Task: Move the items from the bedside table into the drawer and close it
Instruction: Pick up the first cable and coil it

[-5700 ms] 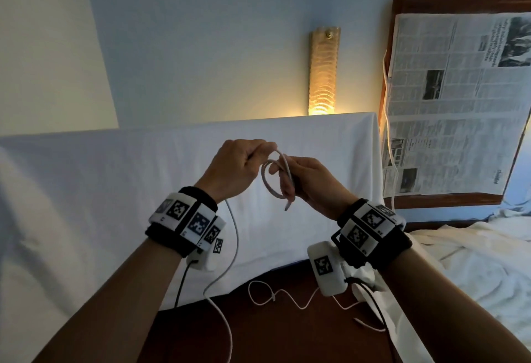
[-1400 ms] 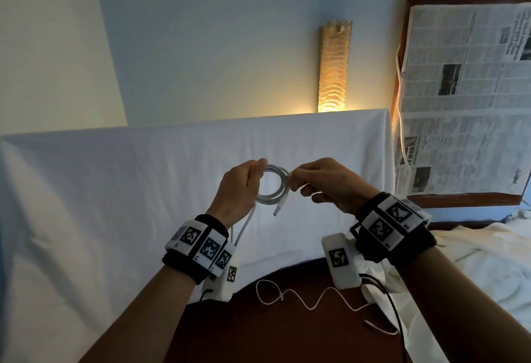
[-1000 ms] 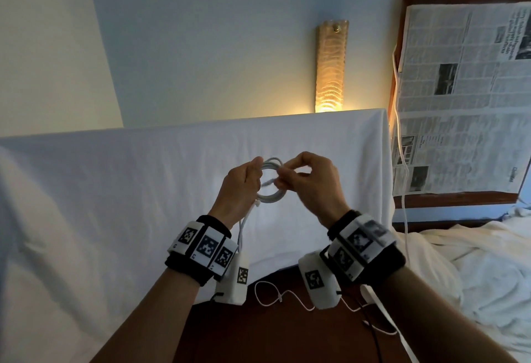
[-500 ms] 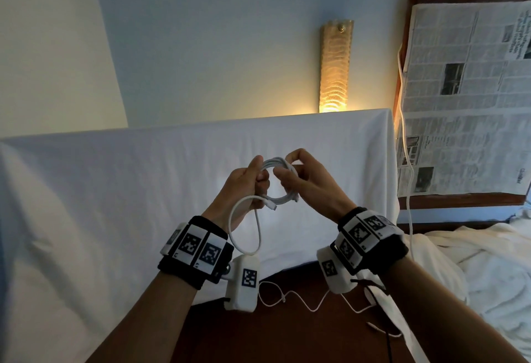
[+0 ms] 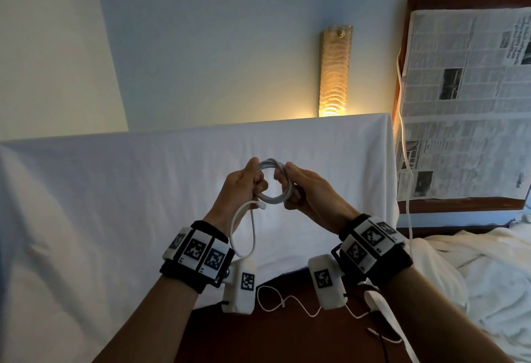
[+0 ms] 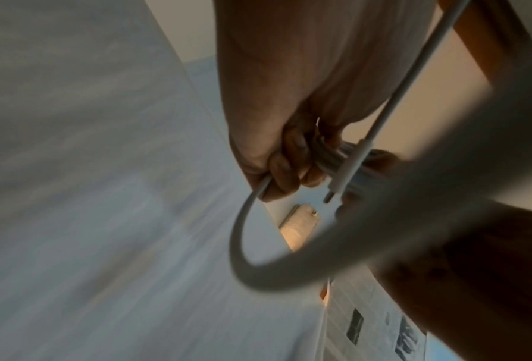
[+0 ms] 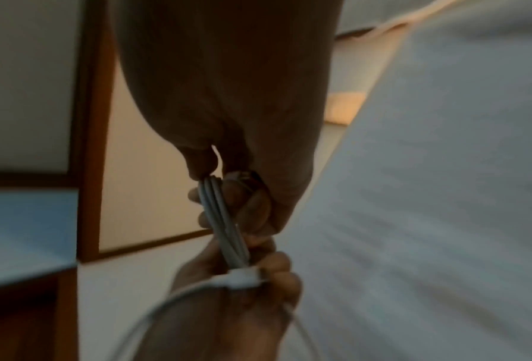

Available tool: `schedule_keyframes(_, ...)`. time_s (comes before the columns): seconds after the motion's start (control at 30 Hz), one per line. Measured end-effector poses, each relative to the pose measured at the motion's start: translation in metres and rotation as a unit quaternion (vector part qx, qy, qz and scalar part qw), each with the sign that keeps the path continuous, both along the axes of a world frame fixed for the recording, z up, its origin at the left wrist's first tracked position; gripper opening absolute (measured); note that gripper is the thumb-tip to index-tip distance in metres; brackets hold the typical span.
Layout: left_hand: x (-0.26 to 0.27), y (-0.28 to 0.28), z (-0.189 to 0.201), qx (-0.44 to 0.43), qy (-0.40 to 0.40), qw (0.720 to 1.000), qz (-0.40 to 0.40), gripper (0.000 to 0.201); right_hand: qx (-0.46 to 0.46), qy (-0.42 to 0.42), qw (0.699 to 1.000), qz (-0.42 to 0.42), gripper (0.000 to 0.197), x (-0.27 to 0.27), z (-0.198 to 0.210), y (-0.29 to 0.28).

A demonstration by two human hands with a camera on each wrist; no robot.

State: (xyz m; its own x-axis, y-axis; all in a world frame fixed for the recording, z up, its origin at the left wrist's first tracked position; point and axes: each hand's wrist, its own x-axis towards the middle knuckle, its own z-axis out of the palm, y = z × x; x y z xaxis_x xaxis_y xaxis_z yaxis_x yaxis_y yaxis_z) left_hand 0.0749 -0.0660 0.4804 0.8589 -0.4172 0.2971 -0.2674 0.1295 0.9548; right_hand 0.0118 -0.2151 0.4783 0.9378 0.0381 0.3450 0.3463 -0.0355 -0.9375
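A white charging cable (image 5: 273,186) is wound into a small coil, held in the air in front of a white sheet. My left hand (image 5: 244,187) grips the coil's left side, and my right hand (image 5: 301,190) grips its right side. A loose tail of the cable loops down below my left wrist and ends in a plug (image 5: 261,205) just under the coil. In the left wrist view the curled fingers (image 6: 283,166) close round the strands (image 6: 332,158). The right wrist view shows the bundled strands (image 7: 221,219) pinched between the fingers of both hands. No drawer is in view.
A dark wooden bedside table (image 5: 287,339) lies below my wrists with a thin white earphone wire (image 5: 287,303) on it. A white sheet (image 5: 100,204) hangs behind. A lit wall lamp (image 5: 334,72) and a newspaper-covered frame (image 5: 465,104) are beyond; rumpled bedding (image 5: 488,276) is at right.
Both hands have gone on winding the cable: the coil is thicker, the long tail that hung toward the table is now a short loop, and my right hand has settled on the coil's right side.
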Motion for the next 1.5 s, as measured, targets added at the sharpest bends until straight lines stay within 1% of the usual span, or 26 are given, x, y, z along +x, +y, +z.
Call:
schedule_keyframes(0.07, 0.003, 0.000, 0.000, 0.017, -0.039, 0.999, 0.025, 0.046, 0.076, 0.007, 0.996, 0.051, 0.039, -0.001, -0.002, 0.002)
schedule_keyframes(0.17, 0.011, 0.008, -0.003, 0.086, -0.175, 0.978, 0.076, 0.048, 0.210, 0.024, 0.969, 0.126, 0.033, -0.001, 0.003, -0.004)
schedule_keyframes(0.23, 0.019, 0.021, -0.013, 0.133, -0.251, 0.954, 0.098, 0.046, 0.271, 0.033, 0.952, 0.143, 0.030, -0.002, 0.012, -0.016)
schedule_keyframes(0.3, 0.032, 0.038, -0.029, 0.180, -0.286, 0.934, 0.117, 0.042, 0.282, 0.021, 0.951, 0.128, 0.031, -0.006, 0.021, -0.032)
schedule_keyframes(0.33, 0.041, 0.047, -0.038, 0.186, -0.287, 0.931, 0.129, 0.039, 0.276, 0.011, 0.955, 0.111, 0.032, -0.009, 0.025, -0.039)
schedule_keyframes(0.43, 0.056, 0.063, -0.053, 0.157, -0.232, 0.941, 0.192, 0.032, 0.245, -0.024, 0.968, 0.040, 0.032, -0.015, 0.031, -0.056)
schedule_keyframes(0.47, 0.055, 0.063, -0.054, 0.182, -0.230, 0.932, 0.214, 0.032, 0.225, -0.036, 0.973, 0.018, 0.031, -0.016, 0.032, -0.058)
schedule_keyframes(0.5, 0.048, 0.059, -0.051, 0.247, -0.239, 0.914, 0.216, 0.032, 0.189, -0.047, 0.981, -0.006, 0.030, -0.015, 0.033, -0.057)
schedule_keyframes(0.53, 0.036, 0.052, -0.047, 0.340, -0.256, 0.886, 0.183, 0.030, 0.127, -0.058, 0.989, -0.037, 0.029, -0.014, 0.034, -0.053)
schedule_keyframes(0.57, 0.022, 0.044, -0.042, 0.416, -0.275, 0.860, 0.112, 0.030, 0.040, -0.069, 0.994, -0.074, 0.028, -0.013, 0.035, -0.047)
schedule_keyframes(0.6, 0.006, 0.036, -0.035, 0.450, -0.295, 0.843, 0.027, 0.032, -0.059, -0.081, 0.989, -0.107, 0.029, -0.012, 0.036, -0.039)
schedule_keyframes(0.63, -0.009, 0.029, -0.026, 0.434, -0.319, 0.842, -0.045, 0.035, -0.149, -0.094, 0.976, -0.126, 0.032, -0.011, 0.035, -0.033)
schedule_keyframes(0.67, -0.022, 0.025, -0.015, 0.393, -0.340, 0.850, -0.085, 0.037, -0.215, -0.105, 0.962, -0.129, 0.035, -0.011, 0.034, -0.027)
schedule_keyframes(0.73, -0.033, 0.024, 0.008, 0.265, -0.381, 0.884, -0.064, 0.039, -0.267, -0.112, 0.950, -0.113, 0.039, -0.011, 0.029, -0.024)
schedule_keyframes(0.77, -0.033, 0.025, 0.017, 0.208, -0.399, 0.892, -0.030, 0.040, -0.268, -0.106, 0.953, -0.098, 0.039, -0.013, 0.026, -0.024)
schedule_keyframes(0.83, -0.029, 0.027, 0.028, 0.144, -0.425, 0.893, 0.044, 0.040, -0.231, -0.082, 0.967, -0.065, 0.038, -0.016, 0.022, -0.022)
schedule_keyframes(0.93, -0.017, 0.027, 0.025, 0.123, -0.430, 0.888, 0.108, 0.036, -0.166, -0.053, 0.984, -0.031, 0.036, -0.017, 0.020, -0.021)
schedule_keyframes(1.03, 0.000, 0.029, 0.011, 0.127, -0.416, 0.893, 0.113, 0.035, -0.163, -0.022, 0.986, 0.000, 0.036, -0.018, 0.021, -0.023)
schedule_keyframes(1.07, 0.006, 0.031, 0.005, 0.144, -0.433, 0.883, 0.107, 0.037, -0.148, -0.011, 0.989, 0.006, 0.037, -0.019, 0.022, -0.024)
schedule_keyframes(1.13, 0.015, 0.035, -0.009, 0.215, -0.485, 0.842, 0.098, 0.042, -0.099, 0.011, 0.995, 0.019, 0.037, -0.020, 0.022, -0.024)
schedule_keyframes(1.17, 0.018, 0.036, -0.015, 0.253, -0.499, 0.823, 0.099, 0.039, -0.074, 0.019, 0.997, 0.023, 0.037, -0.019, 0.022, -0.025)
schedule_keyframes(1.27, 0.025, 0.034, -0.028, 0.326, -0.505, 0.793, 0.100, 0.021, -0.032, 0.042, 0.999, 0.009, 0.036, -0.015, 0.020, -0.026)
schedule_keyframes(1.33, 0.027, 0.032, -0.030, 0.382, -0.551, 0.731, 0.126, 0.015, -0.035, 0.061, 0.997, -0.010, 0.035, -0.011, 0.018, -0.025)
schedule_keyframes(1.4, 0.029, 0.032, -0.027, 0.431, -0.580, 0.664, 0.189, 0.009, -0.051, 0.083, 0.995, -0.034, 0.034, -0.007, 0.014, -0.024)
schedule_keyframes(1.47, 0.028, 0.031, -0.025, 0.463, -0.597, 0.615, 0.226, 0.017, -0.060, 0.099, 0.991, -0.063, 0.033, -0.004, 0.012, -0.024)
schedule_keyframes(1.5, 0.027, 0.030, -0.026, 0.464, -0.609, 0.603, 0.224, 0.019, -0.060, 0.102, 0.990, -0.076, 0.032, -0.003, 0.012, -0.024)
